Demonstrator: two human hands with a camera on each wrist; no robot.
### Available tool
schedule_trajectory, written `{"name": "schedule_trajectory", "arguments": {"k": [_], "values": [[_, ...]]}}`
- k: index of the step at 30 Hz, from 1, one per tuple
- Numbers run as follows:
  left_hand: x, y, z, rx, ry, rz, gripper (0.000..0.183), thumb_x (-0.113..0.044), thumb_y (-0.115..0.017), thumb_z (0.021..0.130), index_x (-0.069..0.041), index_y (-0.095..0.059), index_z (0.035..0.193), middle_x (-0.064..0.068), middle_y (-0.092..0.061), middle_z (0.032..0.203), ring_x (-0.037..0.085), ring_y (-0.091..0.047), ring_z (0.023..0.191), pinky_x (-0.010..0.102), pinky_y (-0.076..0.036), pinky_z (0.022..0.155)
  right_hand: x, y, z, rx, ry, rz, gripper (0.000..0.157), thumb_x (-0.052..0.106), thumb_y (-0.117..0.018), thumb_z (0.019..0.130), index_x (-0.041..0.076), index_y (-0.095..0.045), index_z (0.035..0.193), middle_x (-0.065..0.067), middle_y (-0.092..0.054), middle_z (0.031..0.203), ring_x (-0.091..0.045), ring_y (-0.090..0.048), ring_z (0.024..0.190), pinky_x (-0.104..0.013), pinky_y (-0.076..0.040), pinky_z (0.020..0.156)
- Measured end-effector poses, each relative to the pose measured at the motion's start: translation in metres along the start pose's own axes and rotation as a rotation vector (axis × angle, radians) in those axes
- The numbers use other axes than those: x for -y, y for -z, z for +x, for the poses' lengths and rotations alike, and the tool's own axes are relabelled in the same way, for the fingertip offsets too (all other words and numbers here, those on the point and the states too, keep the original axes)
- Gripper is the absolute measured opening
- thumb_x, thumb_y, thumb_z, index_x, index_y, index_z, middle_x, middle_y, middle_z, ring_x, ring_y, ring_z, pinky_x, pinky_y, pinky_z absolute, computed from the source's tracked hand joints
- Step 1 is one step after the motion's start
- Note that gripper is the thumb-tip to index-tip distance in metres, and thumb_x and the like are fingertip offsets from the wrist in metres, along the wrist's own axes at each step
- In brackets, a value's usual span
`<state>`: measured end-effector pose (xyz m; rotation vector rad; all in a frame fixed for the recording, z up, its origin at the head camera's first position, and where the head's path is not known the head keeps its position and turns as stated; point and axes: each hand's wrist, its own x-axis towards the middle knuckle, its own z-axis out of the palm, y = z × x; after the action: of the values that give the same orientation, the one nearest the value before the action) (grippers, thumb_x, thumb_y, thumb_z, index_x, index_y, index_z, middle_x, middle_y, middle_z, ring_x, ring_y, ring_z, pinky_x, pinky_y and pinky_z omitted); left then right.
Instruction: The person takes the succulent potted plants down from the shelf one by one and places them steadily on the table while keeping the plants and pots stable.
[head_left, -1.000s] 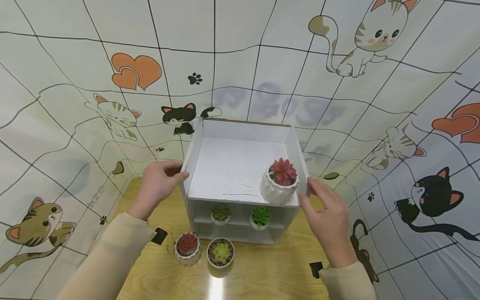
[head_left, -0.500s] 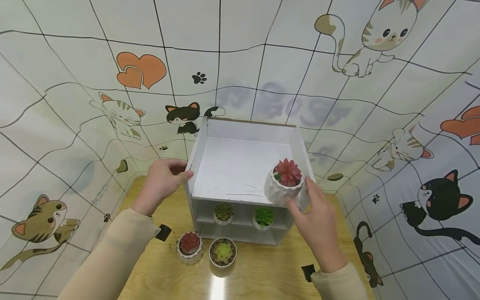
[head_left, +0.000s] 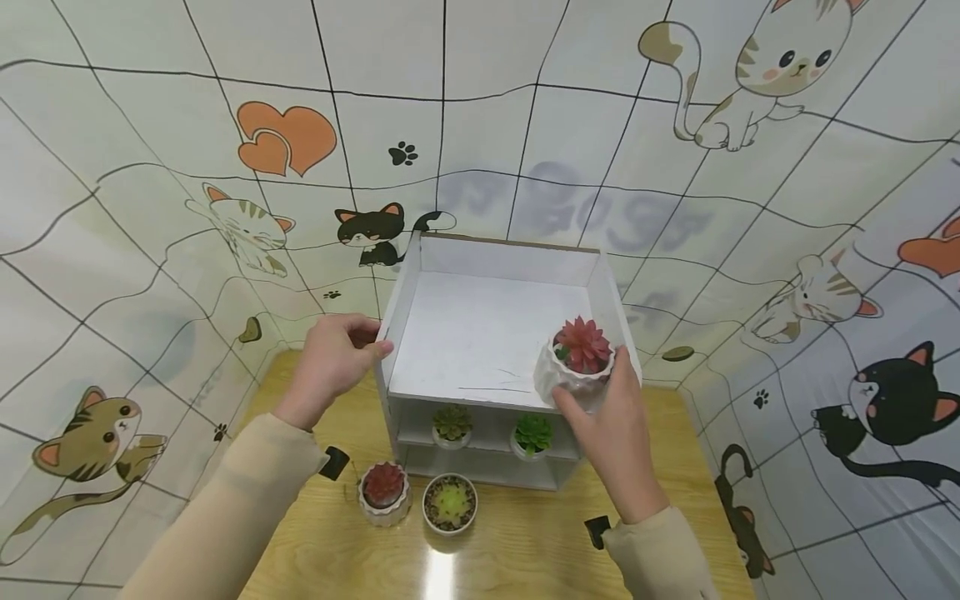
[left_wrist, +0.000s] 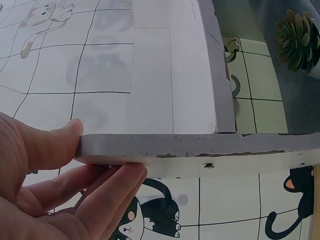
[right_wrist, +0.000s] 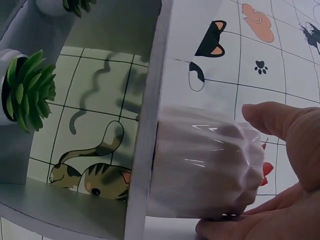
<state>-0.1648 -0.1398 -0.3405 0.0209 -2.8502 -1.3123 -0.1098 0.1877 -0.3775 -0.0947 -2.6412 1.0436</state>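
Note:
A white shelf unit point(head_left: 480, 333) stands on the table. My left hand point(head_left: 333, 358) grips its left side panel, with the thumb point(left_wrist: 55, 145) on the inner face and the fingers outside. At the right front of the top shelf sits a red succulent point(head_left: 582, 346) in a white ribbed pot point(right_wrist: 200, 160). My right hand point(head_left: 615, 433) is around this pot, thumb at its front and fingers at its right side, between pot and side panel. In the compartment below stand a dull green succulent point(head_left: 452, 423) and a bright green succulent point(right_wrist: 30, 90), both in small white pots.
On the wooden table point(head_left: 517, 550), in front of the unit, stand a dark red plant in a white scalloped pot point(head_left: 385, 493) and a yellow-green succulent in a round white pot point(head_left: 450, 504). Cat-printed cloth point(head_left: 480, 133) hangs close behind and at both sides.
My right hand has moved left from the unit's right side panel to the pot with the red succulent. The left hand keeps its grip on the left panel. The view has shifted slightly.

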Motion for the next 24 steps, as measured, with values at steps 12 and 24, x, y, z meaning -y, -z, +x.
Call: {"name": "schedule_trajectory", "arguments": {"k": [12,24], "values": [[0.0,0.0,-0.001,-0.003,-0.002,0.015,0.03,-0.015,-0.072,0.097,0.004,-0.071,0.12,0.02,-0.071,0.111,0.035,-0.065,0.104,0.047,-0.055,0.087,-0.007,-0.014,0.012,-0.09,0.034,-0.012,0.1,0.028,-0.088,0.084,-0.011,-0.028,0.155,-0.032,-0.041,0.149,-0.045,-0.043,0.139,-0.064,-0.037,0.115],[-0.001,-0.001,0.0,-0.01,-0.002,0.02,0.029,-0.015,-0.072,0.097,0.004,-0.072,0.119,0.02,-0.071,0.11,0.035,-0.065,0.104,0.047,-0.055,0.087,-0.006,-0.014,0.017,-0.038,0.002,-0.027,0.102,0.034,-0.089,0.081,-0.009,-0.031,0.153,-0.028,-0.046,0.144,-0.043,-0.046,0.136,-0.062,-0.042,0.112]]}}
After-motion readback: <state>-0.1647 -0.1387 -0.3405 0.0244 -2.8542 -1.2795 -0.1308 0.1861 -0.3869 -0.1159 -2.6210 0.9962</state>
